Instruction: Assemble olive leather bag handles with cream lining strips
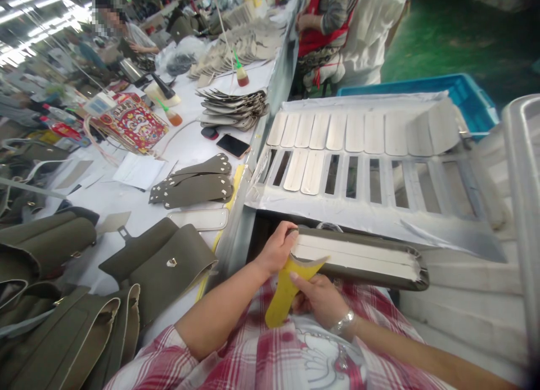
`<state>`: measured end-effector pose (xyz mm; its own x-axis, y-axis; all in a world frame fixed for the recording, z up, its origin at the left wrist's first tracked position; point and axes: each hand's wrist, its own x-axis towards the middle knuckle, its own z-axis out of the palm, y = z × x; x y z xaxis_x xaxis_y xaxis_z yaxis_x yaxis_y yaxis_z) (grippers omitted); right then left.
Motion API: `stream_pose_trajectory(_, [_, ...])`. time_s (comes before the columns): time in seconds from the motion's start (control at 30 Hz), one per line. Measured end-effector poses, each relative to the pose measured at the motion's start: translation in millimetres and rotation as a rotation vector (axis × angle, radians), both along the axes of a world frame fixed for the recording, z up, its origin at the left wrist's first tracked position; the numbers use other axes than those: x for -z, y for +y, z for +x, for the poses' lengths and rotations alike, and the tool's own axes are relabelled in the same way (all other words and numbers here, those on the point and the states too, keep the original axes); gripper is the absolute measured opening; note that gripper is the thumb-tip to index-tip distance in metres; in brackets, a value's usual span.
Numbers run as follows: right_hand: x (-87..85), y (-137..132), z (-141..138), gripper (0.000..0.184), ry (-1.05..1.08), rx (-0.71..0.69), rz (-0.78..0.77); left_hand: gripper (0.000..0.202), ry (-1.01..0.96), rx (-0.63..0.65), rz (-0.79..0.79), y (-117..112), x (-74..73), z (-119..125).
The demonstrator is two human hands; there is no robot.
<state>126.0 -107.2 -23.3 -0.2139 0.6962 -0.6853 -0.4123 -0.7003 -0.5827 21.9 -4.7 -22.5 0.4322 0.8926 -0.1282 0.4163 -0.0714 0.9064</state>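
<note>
A long olive bag panel with a cream inner face and gathered, folded-in edges at its rounded right end lies across my lap. My left hand grips its left end, thumb and fingers closed around the edge. In my right hand is a flat yellow scraper with a curved, hooked end, pinched under the thumb. Its upper edge meets the near left corner of the panel; how firmly it presses I cannot tell.
Beyond the panel, a slotted white rack holds rows of pale strips. A blue crate stands behind it. Left, the worktable carries olive bag bodies, studded straps, a phone and glue bottles. Other people sit farther off.
</note>
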Motion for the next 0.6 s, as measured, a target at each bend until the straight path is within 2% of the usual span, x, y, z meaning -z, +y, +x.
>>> stream_pose_trajectory(0.2, [-2.0, 4.4, 5.3, 0.038, -0.104, -0.002, 0.005, 0.024, 0.238, 0.052, 0.212, 3.4, -2.1, 9.8])
stream_pose_trajectory(0.33, [-9.6, 7.2, 7.2, 0.037, -0.163, -0.031, -0.026, 0.030, 0.498, 0.141, 0.339, 4.3, -6.1, 15.5])
stream_pose_trajectory(0.47, [-14.2, 7.6, 10.5, 0.036, -0.161, -0.035, -0.058, 0.032, 0.676, 0.238, 0.416, 4.0, -13.1, 22.9])
stream_pose_trajectory(0.6, [-15.6, 9.1, 14.4, 0.032, -0.133, 0.020, -0.109, 0.034, 0.783, 0.192, 0.446, 6.4, -16.7, 35.4])
